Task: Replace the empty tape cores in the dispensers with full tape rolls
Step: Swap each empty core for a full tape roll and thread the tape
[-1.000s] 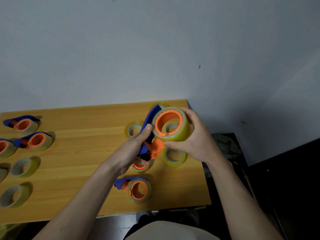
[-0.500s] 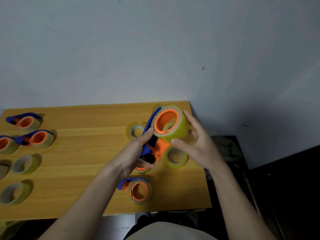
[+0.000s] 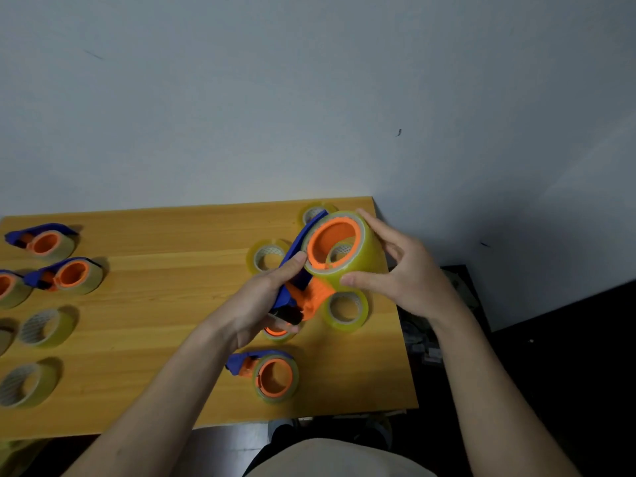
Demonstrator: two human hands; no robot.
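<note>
Near the table's (image 3: 172,235) far right corner, the left hand (image 3: 261,304) grips the dispenser (image 3: 303,287) by its handle. The right hand (image 3: 402,270) — fingers spread narrowly — pinches the tape roll (image 3: 358,266) seated on the hub. Roll: light, stiff, slick-faced — hold by outer rim.

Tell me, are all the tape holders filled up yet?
Not yet. Three dispensers on the left and one near the front edge already carry rolls. The left hand holds a dispenser while the right hand seats a full roll on it. Another dispenser lies half hidden beneath; loose rolls lie on the table.
</note>
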